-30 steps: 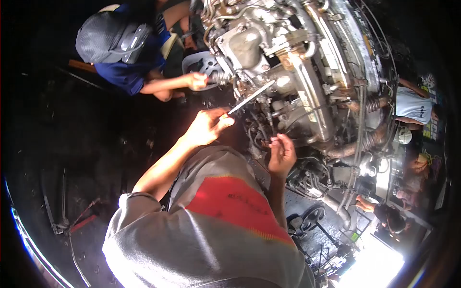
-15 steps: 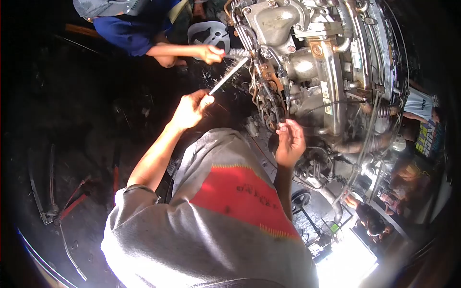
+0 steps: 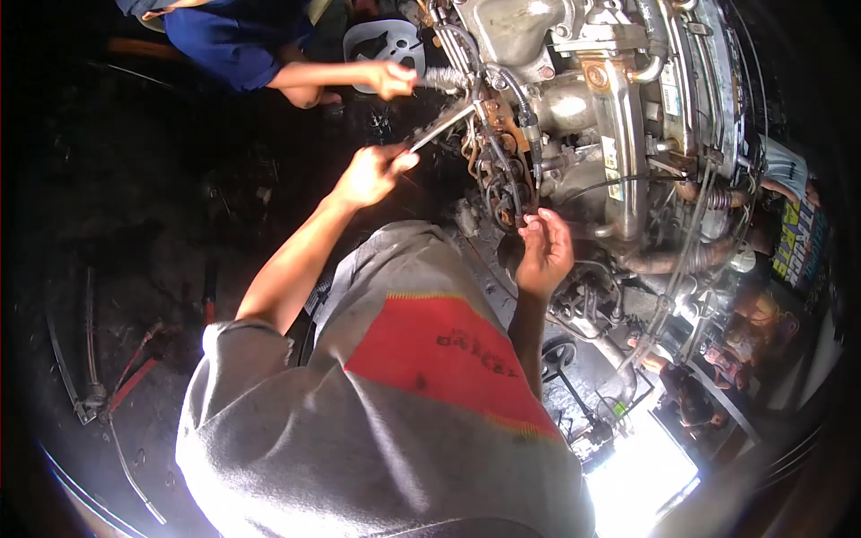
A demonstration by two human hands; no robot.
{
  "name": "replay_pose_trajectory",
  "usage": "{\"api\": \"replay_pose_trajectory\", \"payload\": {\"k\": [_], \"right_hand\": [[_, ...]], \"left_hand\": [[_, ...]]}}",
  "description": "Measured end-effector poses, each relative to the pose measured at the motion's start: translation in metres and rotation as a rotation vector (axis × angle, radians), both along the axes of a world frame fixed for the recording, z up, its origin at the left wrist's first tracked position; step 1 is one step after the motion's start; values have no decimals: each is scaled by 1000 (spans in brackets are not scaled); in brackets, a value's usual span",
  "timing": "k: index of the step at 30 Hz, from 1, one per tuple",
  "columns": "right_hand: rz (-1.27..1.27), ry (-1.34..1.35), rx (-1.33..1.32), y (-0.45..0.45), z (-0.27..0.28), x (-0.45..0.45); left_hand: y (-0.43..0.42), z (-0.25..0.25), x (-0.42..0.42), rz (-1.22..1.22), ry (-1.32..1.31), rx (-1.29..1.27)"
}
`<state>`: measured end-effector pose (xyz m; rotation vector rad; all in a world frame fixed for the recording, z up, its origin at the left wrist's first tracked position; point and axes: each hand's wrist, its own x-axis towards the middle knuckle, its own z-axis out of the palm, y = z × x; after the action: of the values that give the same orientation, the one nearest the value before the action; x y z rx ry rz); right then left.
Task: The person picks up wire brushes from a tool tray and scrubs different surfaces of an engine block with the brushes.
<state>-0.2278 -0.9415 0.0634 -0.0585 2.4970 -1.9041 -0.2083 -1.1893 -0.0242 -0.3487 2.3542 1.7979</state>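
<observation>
My left hand [image 3: 369, 177] is closed round the near end of a long metal tool [image 3: 441, 128]. The tool slants up to the right, and its far end meets the side of the engine [image 3: 567, 107], by the pipes and hoses. My right hand [image 3: 545, 255] is at the engine's lower left side, fingers bent and fingertips close together by the lower end of a black hose [image 3: 502, 170]. What lies between those fingertips is too small to tell. Above my left hand, a co-worker's hand [image 3: 392, 80] grips a coiled grey piece [image 3: 442, 79] that reaches the engine.
A co-worker in a blue shirt [image 3: 224, 45] is at the upper left, beside a grey plastic piece [image 3: 384, 52]. Metal rods with a red part [image 3: 134, 386] lie on the dark floor at left. Other people [image 3: 695, 394] and a bright panel [image 3: 641, 475] are at lower right.
The view has shifted, with the engine now further right. The tool's far end has moved from over the engine to its left side. Both hands keep their closed postures.
</observation>
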Motion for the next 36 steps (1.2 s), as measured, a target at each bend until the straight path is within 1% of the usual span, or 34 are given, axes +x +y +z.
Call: {"api": "replay_pose_trajectory", "payload": {"k": [1,2,3,4,5,7,9,11,12,13,15,16,17,19,20,22,23,25,26,28,30,31,33,34,35,36], "right_hand": [[11,-6,-3,0,-3,-1],[21,-12,-5,1,-5,-1],[24,-20,-5,-1,-5,0],[25,-16,-4,-3,-5,-1],[25,-10,-1,-4,-4,-3],[15,-31,33,2,-6,-1],[-2,-35,53,-1,-10,-4],[58,-44,90,1,-6,-3],[72,-45,106,0,-6,-4],[65,-43,109,-1,-9,-6],[103,-26,208,7,-9,-9],[91,-17,231,6,-5,-10],[82,-2,220,4,-4,-14],[43,-31,164,8,-1,-11],[33,-10,166,11,-2,-10],[-4,-9,156,17,-2,-10],[-27,-16,152,21,0,-9],[-68,-20,138,23,5,-9],[-93,-32,125,24,6,-9],[-105,-15,117,26,2,-9],[-123,-4,114,28,-2,-8],[-97,12,132,28,-4,-9],[-111,34,131,29,-8,-10],[-126,15,84,29,-6,-9],[-136,-1,34,27,-4,-10],[-175,-43,-16,22,3,-10]], "left_hand": [[9,-25,-13,42,78,-34],[14,-41,-21,60,73,71],[15,-45,-23,79,71,174],[15,-46,-15,78,-120,277],[14,-46,-2,25,-12,189],[20,-41,10,107,-5,343],[12,-52,-17,-14,-13,116],[13,-64,-25,70,30,255],[9,-58,-25,56,-10,188],[5,-54,-23,49,-9,191],[7,-48,-6,12,11,170],[3,-42,1,-15,-68,224],[2,-36,3,-6,-219,250],[-2,-36,3,-15,-63,144],[-4,-34,2,-28,-62,141],[-7,-26,-4,-22,15,52],[-5,-23,-5,-37,23,52],[-6,-18,-7,-64,-85,50],[-4,-36,-4,-21,94,45],[-3,-38,-15,-20,108,6],[-2,-31,-25,-38,14,-5],[0,-31,-23,-52,16,-9],[-2,-26,-17,-23,-76,20],[-5,-22,-10,-40,-62,47],[-11,-17,-4,-33,-213,129],[-14,-14,3,-31,-179,132]]}}
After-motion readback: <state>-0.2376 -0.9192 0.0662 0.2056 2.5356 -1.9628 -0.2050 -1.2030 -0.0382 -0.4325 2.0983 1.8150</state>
